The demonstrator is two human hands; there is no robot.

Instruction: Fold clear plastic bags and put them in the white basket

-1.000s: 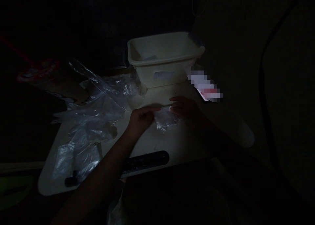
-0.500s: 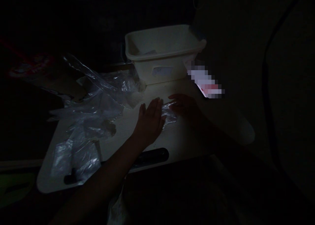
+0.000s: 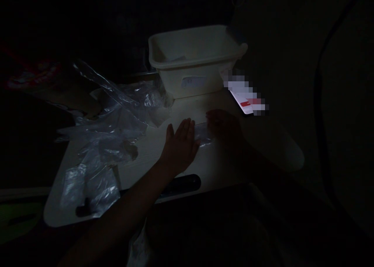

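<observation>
A small clear plastic bag (image 3: 202, 132) lies on the white tabletop (image 3: 150, 152) between my two hands. My left hand (image 3: 179, 147) rests flat with its fingers stretched out, its fingertips over the bag's left edge. At the bag's right edge, my right hand (image 3: 224, 126) has its fingers bent in a pinch on the plastic. That hand sits in deep shadow, so its fingers show only in part. The bag appears flat, and I cannot make out anything inside it.
A white plastic bin (image 3: 189, 70) stands at the back. To its right lies a lit phone (image 3: 245, 99), partly pixelated. Several crumpled clear bags (image 3: 117, 123) and flat plastic packets (image 3: 102, 189) cover the left side. Two dark slots (image 3: 182, 184) cut the table's front edge.
My right hand has shifted slightly right and its fingers have drawn in. The bag between my hands looks flatter and less wrinkled. My left hand stays nearly in place.
</observation>
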